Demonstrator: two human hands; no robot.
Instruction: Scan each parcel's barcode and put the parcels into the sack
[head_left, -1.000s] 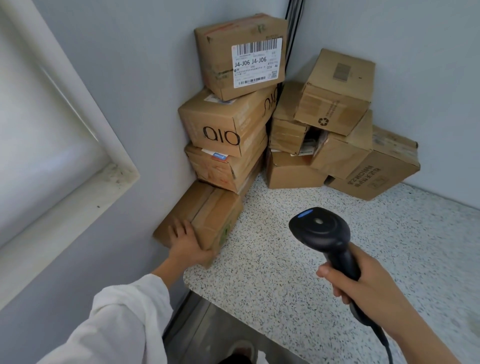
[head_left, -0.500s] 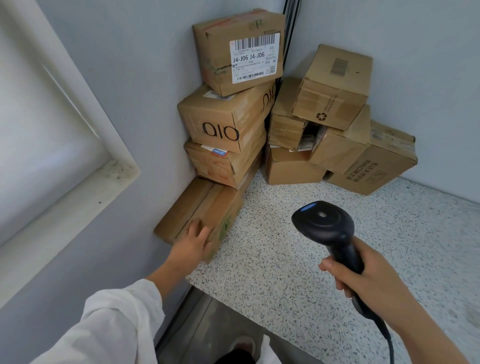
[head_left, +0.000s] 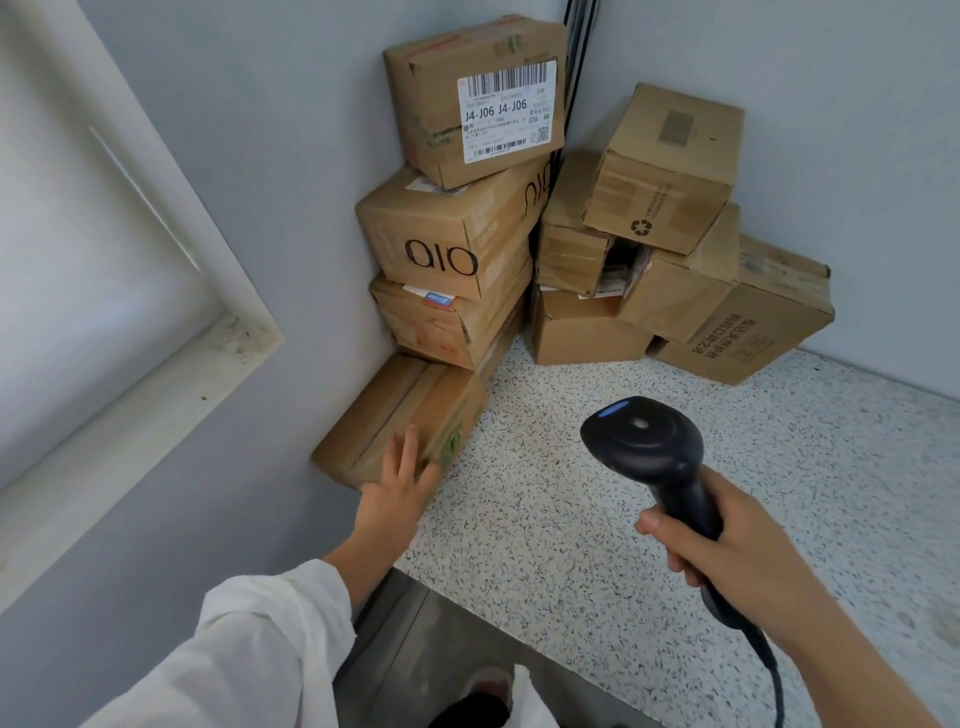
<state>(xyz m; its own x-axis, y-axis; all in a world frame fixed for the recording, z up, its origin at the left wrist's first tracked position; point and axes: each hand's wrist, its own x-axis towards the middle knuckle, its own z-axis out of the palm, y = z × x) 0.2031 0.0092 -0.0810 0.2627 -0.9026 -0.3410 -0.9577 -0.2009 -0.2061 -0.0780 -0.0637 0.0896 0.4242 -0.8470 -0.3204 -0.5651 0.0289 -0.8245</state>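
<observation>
Several brown cardboard parcels are stacked in the corner of a speckled counter (head_left: 649, 493). The top parcel (head_left: 467, 93) carries a white barcode label reading J4-J06. A flat parcel (head_left: 395, 410) lies at the bottom left against the wall. My left hand (head_left: 400, 483) rests with straight, spread fingers on that flat parcel's near end. My right hand (head_left: 727, 545) grips the handle of a black barcode scanner (head_left: 644, 447), whose head points toward the pile. A bit of white sack (head_left: 530, 696) shows at the bottom edge.
A second heap of parcels (head_left: 675, 249) leans against the right wall. A white window ledge (head_left: 130, 395) juts out on the left. Below the counter edge are a dark floor and a shoe (head_left: 488, 686). The scanner's cable (head_left: 774, 680) trails down.
My left hand has slid back from gripping the flat parcel's near corner and now lies with fingers spread on it. The scanner has stayed in about the same place.
</observation>
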